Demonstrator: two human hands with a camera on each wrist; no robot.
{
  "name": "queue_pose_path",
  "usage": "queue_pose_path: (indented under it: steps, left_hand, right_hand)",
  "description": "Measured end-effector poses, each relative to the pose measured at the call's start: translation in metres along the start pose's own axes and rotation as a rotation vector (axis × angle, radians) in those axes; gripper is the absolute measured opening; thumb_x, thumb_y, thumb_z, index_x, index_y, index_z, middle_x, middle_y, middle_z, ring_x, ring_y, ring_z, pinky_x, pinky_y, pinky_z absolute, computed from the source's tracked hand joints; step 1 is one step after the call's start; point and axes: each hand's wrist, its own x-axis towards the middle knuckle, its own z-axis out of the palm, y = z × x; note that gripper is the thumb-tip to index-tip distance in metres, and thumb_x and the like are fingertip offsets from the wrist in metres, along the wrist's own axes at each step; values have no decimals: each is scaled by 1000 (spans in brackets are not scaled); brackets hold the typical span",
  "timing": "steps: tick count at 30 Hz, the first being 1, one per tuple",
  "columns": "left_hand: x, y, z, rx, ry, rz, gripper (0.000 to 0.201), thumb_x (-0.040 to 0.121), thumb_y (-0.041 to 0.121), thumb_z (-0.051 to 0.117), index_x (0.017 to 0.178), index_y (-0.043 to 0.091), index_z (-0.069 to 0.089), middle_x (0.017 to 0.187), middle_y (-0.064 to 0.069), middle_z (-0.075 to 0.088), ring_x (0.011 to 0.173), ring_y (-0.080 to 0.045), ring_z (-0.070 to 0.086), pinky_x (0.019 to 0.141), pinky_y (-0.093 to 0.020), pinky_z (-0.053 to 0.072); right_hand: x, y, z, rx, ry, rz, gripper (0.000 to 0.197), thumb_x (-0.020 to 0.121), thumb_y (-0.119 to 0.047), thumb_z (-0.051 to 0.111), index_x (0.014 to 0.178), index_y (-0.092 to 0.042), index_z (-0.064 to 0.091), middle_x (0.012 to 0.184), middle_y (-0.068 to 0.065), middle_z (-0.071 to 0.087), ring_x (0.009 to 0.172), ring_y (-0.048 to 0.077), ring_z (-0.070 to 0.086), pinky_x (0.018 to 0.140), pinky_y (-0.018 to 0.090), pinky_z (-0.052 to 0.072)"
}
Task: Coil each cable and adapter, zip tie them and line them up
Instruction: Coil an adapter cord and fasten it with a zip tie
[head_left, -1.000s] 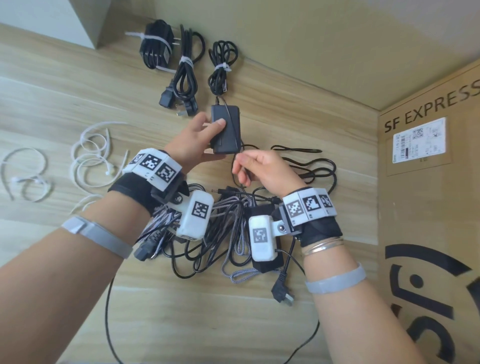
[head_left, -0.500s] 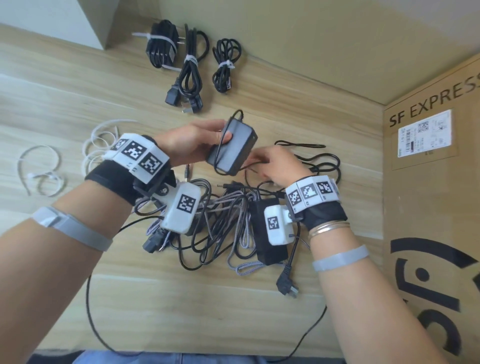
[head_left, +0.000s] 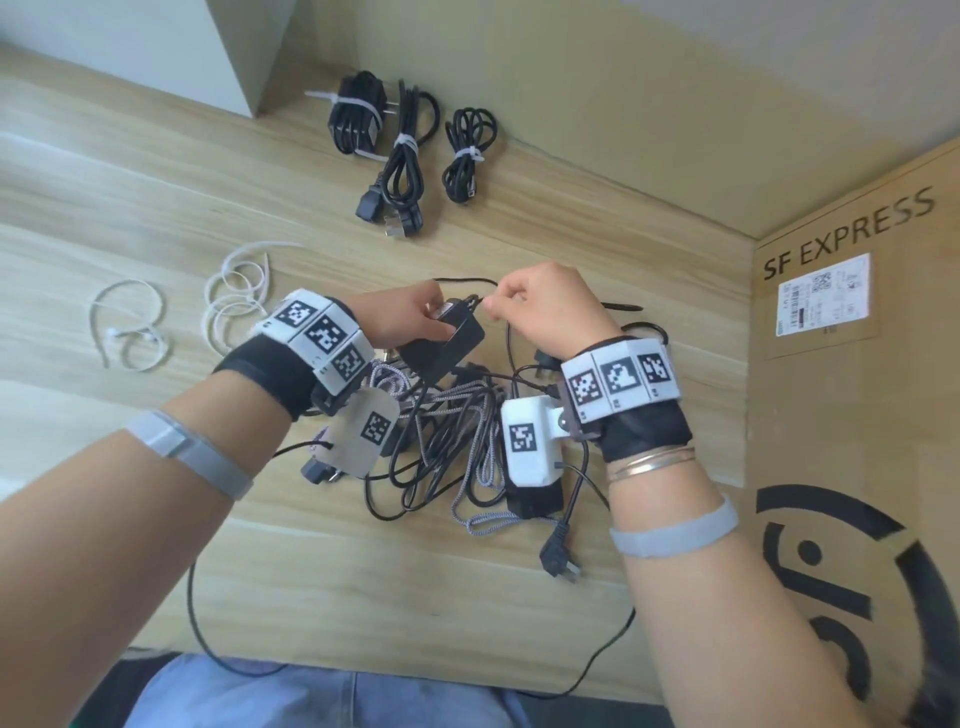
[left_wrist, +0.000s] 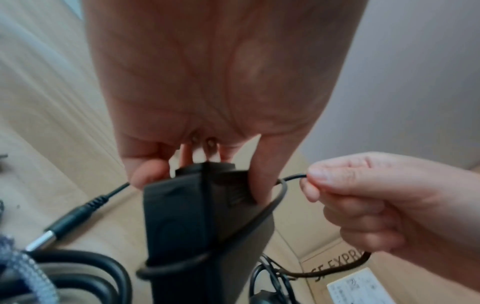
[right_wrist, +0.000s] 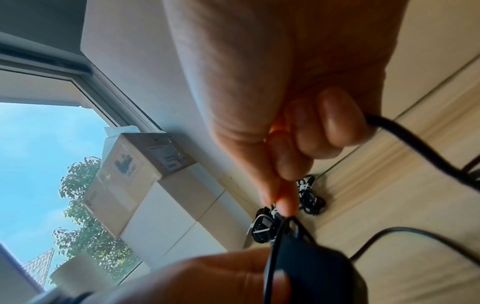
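Note:
My left hand (head_left: 410, 319) grips a black power adapter (head_left: 441, 340) (left_wrist: 205, 222) above the tangle, thumb and fingers clamped on its plug end. One turn of its thin black cord (left_wrist: 281, 190) runs around the adapter body. My right hand (head_left: 540, 312) (left_wrist: 363, 203) pinches that cord (right_wrist: 405, 135) just beside the adapter's top. Below both wrists lies a heap of loose black and braided grey cables (head_left: 447, 431) with a second adapter (head_left: 535, 499). Three tied bundles (head_left: 405, 150) sit in a row at the back of the wooden table (head_left: 130, 197).
White zip ties (head_left: 234, 301) lie loose at the left, with more (head_left: 130, 332) further left. A cardboard SF Express box (head_left: 852, 415) stands along the right side. A wall runs behind the tied bundles. One long black cord (head_left: 192, 608) hangs over the near table edge.
The adapter was lifted off the table and tilted by my left hand. My right hand rose from beside it to its top, carrying the cord around the body.

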Motion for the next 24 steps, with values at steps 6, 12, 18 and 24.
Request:
queue_pose_path:
  steps: [6, 12, 18, 24]
  left_hand:
    - [1, 3, -9, -316, 297, -1, 23, 91, 25, 55, 100, 11, 40, 93, -12, 52, 80, -24, 48, 72, -35, 40]
    - [-8, 7, -23, -587, 310, 89, 19, 92, 22, 52, 77, 19, 40, 82, -10, 51, 75, -23, 50, 71, -38, 42]
    - [-23, 10, -29, -698, 167, 196, 9, 96, 13, 45, 88, 11, 40, 78, -4, 51, 68, -17, 51, 64, -29, 43]
    - [-38, 7, -40, -632, -51, 220, 10, 95, 2, 40, 92, 10, 46, 86, -8, 55, 77, -19, 56, 66, -23, 51]
  right_hand:
    - [-23, -21, 21, 232, 49, 0, 27, 95, -15, 42, 79, -18, 64, 59, -11, 55, 51, -2, 48, 59, 21, 37]
    - [-35, -36, 53, 415, -57, -36, 32, 100, -14, 37, 75, -17, 58, 59, -6, 57, 51, 7, 48, 56, 13, 40]
    - [-32, -30, 70, 423, -108, -7, 30, 100, -17, 37, 82, -13, 61, 65, -6, 55, 58, 9, 49, 65, 18, 42]
    - [-16, -23, 62, 210, -197, -7, 29, 100, -21, 41, 81, -12, 60, 64, -6, 55, 57, 5, 51, 62, 11, 39]
